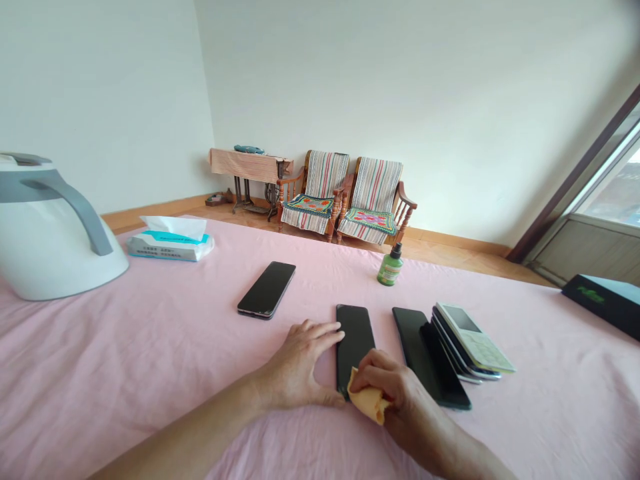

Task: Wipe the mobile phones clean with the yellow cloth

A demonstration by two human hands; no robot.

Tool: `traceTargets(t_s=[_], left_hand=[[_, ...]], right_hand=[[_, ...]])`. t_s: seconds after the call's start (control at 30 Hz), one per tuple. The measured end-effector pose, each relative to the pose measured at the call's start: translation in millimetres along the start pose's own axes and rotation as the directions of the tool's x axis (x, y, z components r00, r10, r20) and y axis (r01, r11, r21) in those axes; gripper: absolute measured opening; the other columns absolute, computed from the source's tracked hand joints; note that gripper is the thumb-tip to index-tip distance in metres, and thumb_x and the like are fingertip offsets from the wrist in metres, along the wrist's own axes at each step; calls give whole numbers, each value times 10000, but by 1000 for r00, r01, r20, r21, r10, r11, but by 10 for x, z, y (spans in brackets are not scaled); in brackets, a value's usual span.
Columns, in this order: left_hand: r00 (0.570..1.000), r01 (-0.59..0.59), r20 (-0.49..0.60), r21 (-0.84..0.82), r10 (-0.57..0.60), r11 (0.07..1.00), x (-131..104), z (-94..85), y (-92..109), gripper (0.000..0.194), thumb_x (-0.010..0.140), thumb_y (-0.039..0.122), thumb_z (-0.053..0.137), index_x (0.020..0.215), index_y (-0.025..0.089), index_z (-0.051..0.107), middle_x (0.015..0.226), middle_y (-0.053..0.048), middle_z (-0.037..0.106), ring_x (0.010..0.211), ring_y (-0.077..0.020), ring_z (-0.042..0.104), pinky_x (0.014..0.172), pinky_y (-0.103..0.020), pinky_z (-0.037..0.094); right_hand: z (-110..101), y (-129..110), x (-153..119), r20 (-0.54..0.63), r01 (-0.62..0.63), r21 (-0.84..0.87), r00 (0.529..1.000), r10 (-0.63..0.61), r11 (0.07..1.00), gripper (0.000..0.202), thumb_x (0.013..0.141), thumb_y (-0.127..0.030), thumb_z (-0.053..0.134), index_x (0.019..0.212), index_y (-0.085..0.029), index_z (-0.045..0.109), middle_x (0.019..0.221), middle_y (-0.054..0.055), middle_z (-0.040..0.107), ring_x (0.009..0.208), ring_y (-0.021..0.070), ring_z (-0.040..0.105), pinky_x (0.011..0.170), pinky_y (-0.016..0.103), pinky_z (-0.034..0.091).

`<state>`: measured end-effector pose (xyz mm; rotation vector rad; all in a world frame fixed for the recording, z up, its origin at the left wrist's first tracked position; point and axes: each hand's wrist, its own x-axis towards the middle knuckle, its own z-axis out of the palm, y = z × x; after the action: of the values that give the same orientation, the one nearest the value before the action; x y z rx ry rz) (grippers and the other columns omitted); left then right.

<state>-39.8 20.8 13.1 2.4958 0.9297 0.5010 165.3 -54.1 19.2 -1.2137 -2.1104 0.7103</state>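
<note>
A black smartphone (354, 337) lies screen up in front of me on the pink cloth. My left hand (304, 360) steadies it from the left, fingertips on its left edge and thumb by its lower left corner. Bunched in my right hand (393, 393) is a yellow cloth (369, 402), pressed against the lower part of the phone, which the hand partly hides. Just right of that hand lies another dark phone (410, 333), overlapped by a black phone (445, 373). Beside them is a stack of phones topped by a white keypad phone (473, 337).
Another smartphone (267, 290) lies farther left. A green spray bottle (390, 267) stands near the far edge of the pink sheet (165, 347). A tissue pack (170, 245) and a white kettle (55, 233) are at left, a black box (603, 303) at right. Two chairs (370, 193) stand beyond.
</note>
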Motion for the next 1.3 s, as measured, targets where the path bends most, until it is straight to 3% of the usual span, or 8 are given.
traceTargets(t_s=[0.13,0.33,0.57,0.73,0.87,1.1,1.3], left_hand=[[1000,3,28,-4,-3,1000,4,-34,7,854,599,616,727,1325,247,469,1423,-101,413,1257,-344,372,1027,-526,265],[999,27,47,-6,-26,1000,14,-48,25,829,613,602,727,1326,267,469,1417,-87,419,1257,-327,372,1035,-504,270],[999,0,36,-12,0,1000,9,-23,-6,852,604,605,733,1334,262,459,1419,-93,416,1258,-334,369,1033,-508,264],[1000,12,29,-21,-12,1000,17,-37,17,823,605,602,737,1318,284,476,1403,-80,438,1248,-321,383,1031,-490,278],[999,-12,37,-11,13,1000,13,-50,24,829,618,597,729,1333,277,458,1405,-86,432,1242,-321,389,1032,-486,279],[999,-13,34,17,12,1000,3,-47,31,831,574,392,781,1330,244,466,1405,-81,428,1233,-326,390,1026,-465,299],[998,-26,49,20,25,999,3,-42,25,812,590,388,775,1329,255,467,1398,-82,437,1216,-324,402,1016,-470,307]], right_hand=[[-146,32,-79,58,-58,-9,997,58,998,474,550,119,345,756,-196,633,820,5,559,738,109,558,614,208,375],[2,-26,13,16,13,-34,1000,-12,999,543,457,108,339,793,-198,634,872,14,567,834,136,545,694,226,395],[-93,-12,7,70,-11,-28,997,13,1000,533,465,98,317,777,-195,636,845,18,558,771,125,550,634,217,397],[1,-65,47,44,62,-47,997,-60,997,527,512,108,345,822,-198,639,886,32,566,862,154,534,727,255,418],[-20,-76,38,83,11,-29,997,-9,1000,539,472,102,331,801,-199,632,875,23,561,837,140,536,694,236,414],[31,-106,64,71,56,-45,996,-52,997,529,501,106,348,821,-201,637,883,24,553,853,144,525,710,240,414],[-77,-101,28,103,-11,-27,995,14,1000,495,477,99,341,760,-187,628,838,15,545,768,121,534,652,216,406]])
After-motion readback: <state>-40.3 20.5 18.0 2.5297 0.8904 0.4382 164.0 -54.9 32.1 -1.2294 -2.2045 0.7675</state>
